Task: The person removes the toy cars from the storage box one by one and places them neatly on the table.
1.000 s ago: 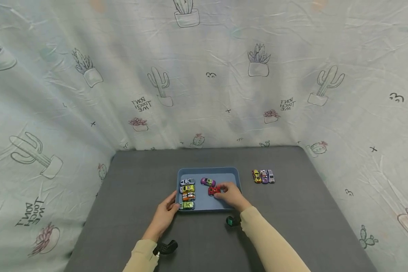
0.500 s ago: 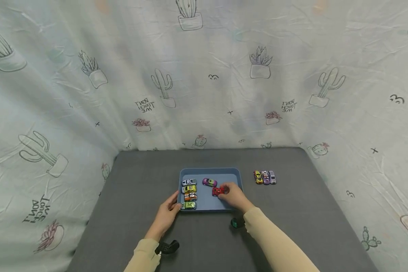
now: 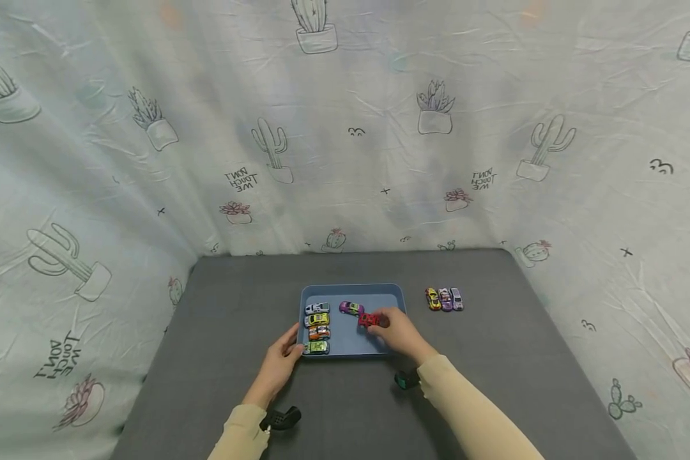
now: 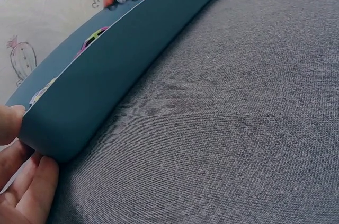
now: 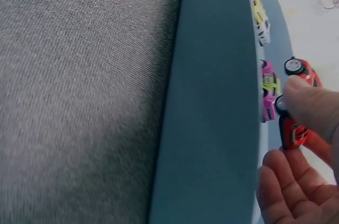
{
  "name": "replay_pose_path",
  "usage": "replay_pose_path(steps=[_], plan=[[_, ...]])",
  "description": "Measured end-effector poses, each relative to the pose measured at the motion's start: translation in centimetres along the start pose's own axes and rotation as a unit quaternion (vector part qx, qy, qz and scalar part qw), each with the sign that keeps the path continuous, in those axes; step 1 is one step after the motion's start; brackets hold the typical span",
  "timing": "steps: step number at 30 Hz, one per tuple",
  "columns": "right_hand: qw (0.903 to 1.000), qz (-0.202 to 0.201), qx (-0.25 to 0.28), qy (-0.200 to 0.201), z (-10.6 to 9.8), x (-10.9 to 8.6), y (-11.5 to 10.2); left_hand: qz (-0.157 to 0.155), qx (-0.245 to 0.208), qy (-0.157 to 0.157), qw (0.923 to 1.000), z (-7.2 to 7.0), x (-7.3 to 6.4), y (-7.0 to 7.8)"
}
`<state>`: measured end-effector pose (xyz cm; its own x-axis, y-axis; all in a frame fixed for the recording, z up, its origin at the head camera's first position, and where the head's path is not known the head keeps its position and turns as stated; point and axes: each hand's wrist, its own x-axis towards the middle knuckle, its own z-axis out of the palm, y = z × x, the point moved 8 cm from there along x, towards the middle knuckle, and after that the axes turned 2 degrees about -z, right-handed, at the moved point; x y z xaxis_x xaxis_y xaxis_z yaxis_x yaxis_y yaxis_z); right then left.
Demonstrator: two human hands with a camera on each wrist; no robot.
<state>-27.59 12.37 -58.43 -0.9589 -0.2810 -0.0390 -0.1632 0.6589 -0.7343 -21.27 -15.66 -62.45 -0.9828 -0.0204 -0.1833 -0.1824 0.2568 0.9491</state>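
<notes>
My right hand (image 3: 401,335) pinches a red toy car (image 3: 368,319) between thumb and fingers, over the middle of a blue tray (image 3: 345,345). The right wrist view shows the thumb across the side of the red car (image 5: 294,131), which is raised above the tray floor. Just behind it in the tray lies a purple and green toy car (image 3: 351,308). At the tray's front left corner my left hand (image 3: 278,363) grips the wall, thumb at the rim and fingers low on the outside. Part of the red car is hidden by my right fingers.
Along the tray's left side stand a silver car (image 3: 317,308), a yellow car (image 3: 317,319), an orange car (image 3: 319,332) and a green car (image 3: 316,347). Right of the tray, a yellow-red car (image 3: 433,299), a purple-white car (image 3: 445,299) and a lilac car (image 3: 457,299) sit on the grey table (image 3: 247,287).
The red car, held in my right hand, has shifted slightly right and away from me within the tray. My left hand stays on the tray corner. The other cars have kept their places.
</notes>
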Motion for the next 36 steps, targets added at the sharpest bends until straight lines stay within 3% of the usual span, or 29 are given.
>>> replay_pose_path(steps=[7, 15, 26, 36], plan=[[0.9979, -0.036, 0.026, 0.048, -2.0, -1.1, -0.7, -0.003, 0.005, 0.003, 1.0, -0.2, 0.1, 0.1], [0.993, -0.027, 0.051, 0.103, -4.7, -2.1, -0.3, -0.011, 0.006, 0.005, 0.9999, -0.4, 0.1, 0.0], [0.9871, -0.037, 0.061, 0.144, -7.6, -3.4, 1.8, -0.001, 0.003, 0.0, 1.0, -0.2, 0.1, 0.0], [0.9815, -0.013, 0.049, 0.184, -9.8, -4.0, 4.2, -0.005, 0.006, 0.002, 1.0, -0.2, 0.1, -0.1]])
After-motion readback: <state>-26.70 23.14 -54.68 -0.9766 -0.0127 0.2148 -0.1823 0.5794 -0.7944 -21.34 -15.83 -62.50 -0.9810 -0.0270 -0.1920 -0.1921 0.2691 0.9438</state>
